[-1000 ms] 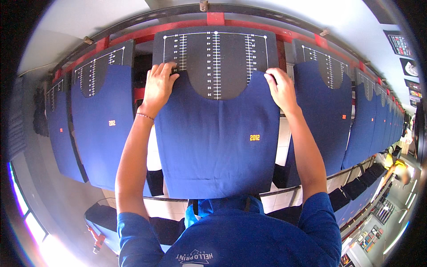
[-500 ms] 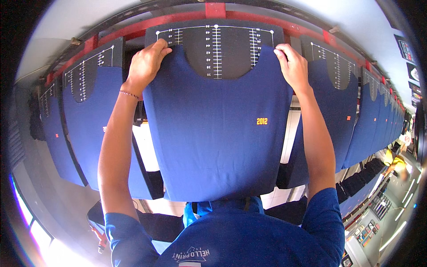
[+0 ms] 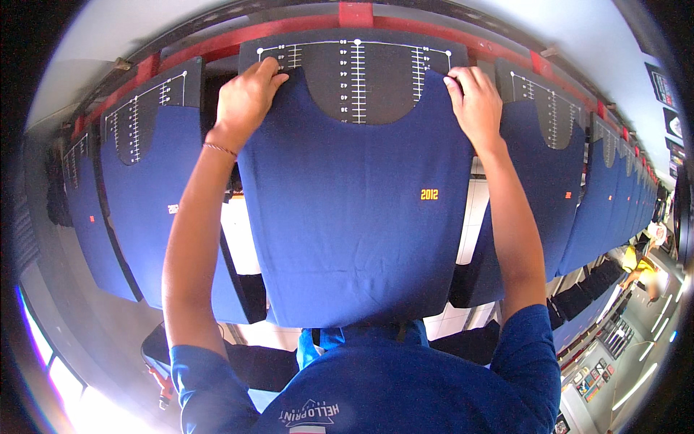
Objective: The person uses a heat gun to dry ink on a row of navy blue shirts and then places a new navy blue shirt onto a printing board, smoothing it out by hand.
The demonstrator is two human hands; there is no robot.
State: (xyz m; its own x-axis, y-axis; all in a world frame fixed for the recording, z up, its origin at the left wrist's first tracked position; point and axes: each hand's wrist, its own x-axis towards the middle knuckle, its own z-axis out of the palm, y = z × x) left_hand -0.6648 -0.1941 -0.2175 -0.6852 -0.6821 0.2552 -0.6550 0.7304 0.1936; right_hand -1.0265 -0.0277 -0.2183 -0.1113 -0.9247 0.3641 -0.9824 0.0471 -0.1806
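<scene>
A navy blue cut shirt panel lies over a dark flat printing board, its curved neckline toward the far end. A small orange-yellow print sits on its right half. At the far left shoulder corner, my left hand is closed, thumb against fingers, on the cloth. My right hand pinches the opposite shoulder corner the same way. White ruler-like marks on the board show inside the neckline and beyond the shoulders. Light creases cross the panel's near half.
Similar boards with navy panels stand in a row on both sides, such as the left one and the right one. A red metal rail runs behind them. At far right is a person in yellow.
Both hands have shifted slightly away from me with the shirt panel's shoulders. The neckline's lower edge lies a little farther up the board, covering its lowest marks. Both grips stay closed.
</scene>
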